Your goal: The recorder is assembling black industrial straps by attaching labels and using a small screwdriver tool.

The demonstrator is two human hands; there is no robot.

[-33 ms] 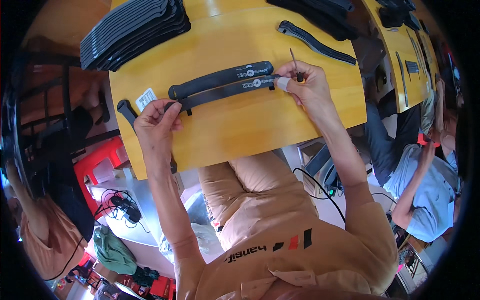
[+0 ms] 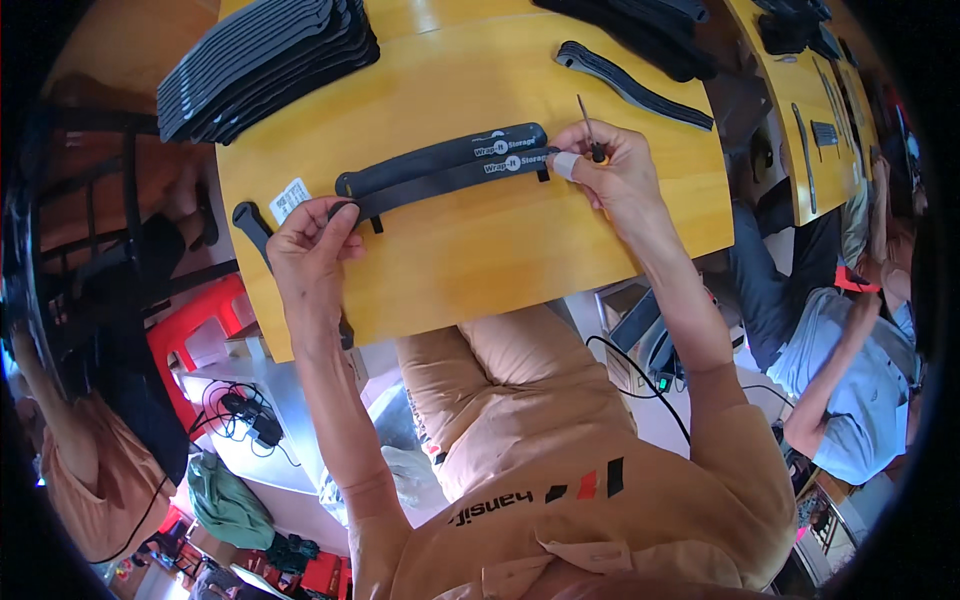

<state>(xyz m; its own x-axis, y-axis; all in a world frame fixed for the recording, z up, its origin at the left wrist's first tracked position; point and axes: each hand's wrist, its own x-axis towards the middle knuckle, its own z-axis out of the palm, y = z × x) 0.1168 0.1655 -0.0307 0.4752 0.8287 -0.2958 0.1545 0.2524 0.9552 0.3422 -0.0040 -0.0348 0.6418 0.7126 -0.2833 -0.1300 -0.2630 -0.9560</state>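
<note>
A black storage strap (image 2: 440, 184) with white print is stretched across the wooden table between my hands. My left hand (image 2: 312, 235) pinches its left end between thumb and fingers. At the other end, my right hand (image 2: 615, 165) grips the strap and also holds a thin-shafted hand tool (image 2: 588, 122), its metal shaft pointing up and away. A whitish wrap shows on my right thumb. Just behind lies a second black strap (image 2: 430, 157), almost parallel. Small dark tabs (image 2: 377, 225) stick out below the near strap.
A tall stack of black straps (image 2: 265, 75) stands at the far left. More dark straps (image 2: 635, 30) and a loose bundle (image 2: 635, 85) lie at the far right. Beside my left hand are a white label (image 2: 290, 198) and another strap (image 2: 252, 228). Co-workers sit at both sides.
</note>
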